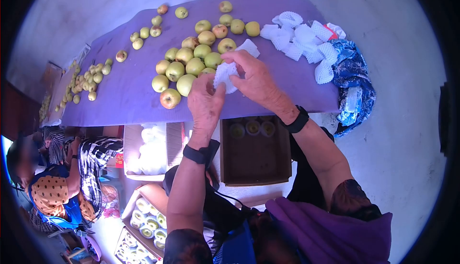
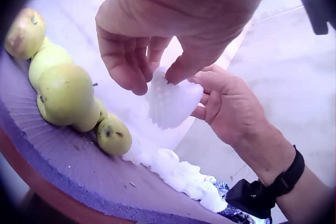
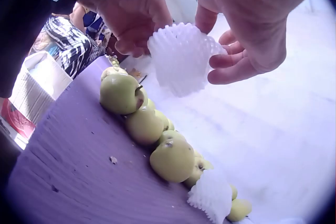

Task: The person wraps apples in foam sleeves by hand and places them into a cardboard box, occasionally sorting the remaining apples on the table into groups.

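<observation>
A white foam net sleeve (image 1: 225, 77) is held between both hands above the near edge of the purple table, beside a group of green apples (image 1: 195, 66). The left hand (image 1: 206, 102) pinches one side of the sleeve; the right hand (image 1: 258, 82) pinches its other side. In the left wrist view the sleeve (image 2: 170, 100) hangs between the left hand (image 2: 173, 29) and the right hand (image 2: 233, 108). The right wrist view shows the ribbed sleeve (image 3: 181, 58) spread between the fingertips of both hands, with no apple visible in it.
More foam sleeves (image 1: 306, 41) lie at the table's right beside a blue patterned cloth (image 1: 352, 82). Below the table edge stand a partly filled brown box (image 1: 256, 156) and a box of white sleeves (image 1: 146, 149). Another person (image 1: 52, 187) sits at left.
</observation>
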`<action>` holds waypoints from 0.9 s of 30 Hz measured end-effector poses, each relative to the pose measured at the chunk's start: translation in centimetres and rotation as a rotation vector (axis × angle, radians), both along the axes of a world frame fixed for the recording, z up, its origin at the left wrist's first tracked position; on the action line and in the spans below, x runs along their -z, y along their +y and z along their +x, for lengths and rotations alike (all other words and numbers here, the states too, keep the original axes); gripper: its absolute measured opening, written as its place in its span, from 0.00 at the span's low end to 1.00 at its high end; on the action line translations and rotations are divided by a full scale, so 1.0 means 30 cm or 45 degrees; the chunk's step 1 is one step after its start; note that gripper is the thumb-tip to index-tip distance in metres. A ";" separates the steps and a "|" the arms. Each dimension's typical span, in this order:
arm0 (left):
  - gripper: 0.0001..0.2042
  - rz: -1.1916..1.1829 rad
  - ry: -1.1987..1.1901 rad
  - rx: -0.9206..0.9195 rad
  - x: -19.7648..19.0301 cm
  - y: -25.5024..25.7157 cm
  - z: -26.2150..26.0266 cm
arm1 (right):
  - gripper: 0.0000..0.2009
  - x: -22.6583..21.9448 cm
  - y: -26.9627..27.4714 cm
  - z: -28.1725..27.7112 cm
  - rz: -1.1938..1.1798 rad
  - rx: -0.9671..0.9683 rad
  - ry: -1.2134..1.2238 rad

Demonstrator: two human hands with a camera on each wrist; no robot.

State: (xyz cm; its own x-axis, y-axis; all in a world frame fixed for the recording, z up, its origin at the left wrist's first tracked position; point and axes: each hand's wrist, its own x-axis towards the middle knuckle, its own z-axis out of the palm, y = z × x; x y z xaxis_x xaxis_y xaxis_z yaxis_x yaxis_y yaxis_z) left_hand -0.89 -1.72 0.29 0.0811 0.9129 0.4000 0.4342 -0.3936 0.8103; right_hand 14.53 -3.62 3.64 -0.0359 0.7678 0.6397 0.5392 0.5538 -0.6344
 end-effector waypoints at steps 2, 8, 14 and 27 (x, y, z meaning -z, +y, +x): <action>0.13 0.166 0.051 -0.088 0.014 0.018 0.010 | 0.22 0.001 -0.006 0.001 -0.012 0.012 -0.024; 0.11 0.204 -0.074 -0.010 0.041 0.064 -0.022 | 0.24 0.017 0.004 -0.023 -0.025 -0.052 0.002; 0.09 0.213 0.032 -0.089 0.041 0.048 -0.098 | 0.19 0.048 0.024 -0.046 -0.168 0.025 0.065; 0.14 0.070 0.462 -0.156 -0.032 -0.020 -0.132 | 0.16 0.076 0.025 -0.084 -0.215 0.253 -0.290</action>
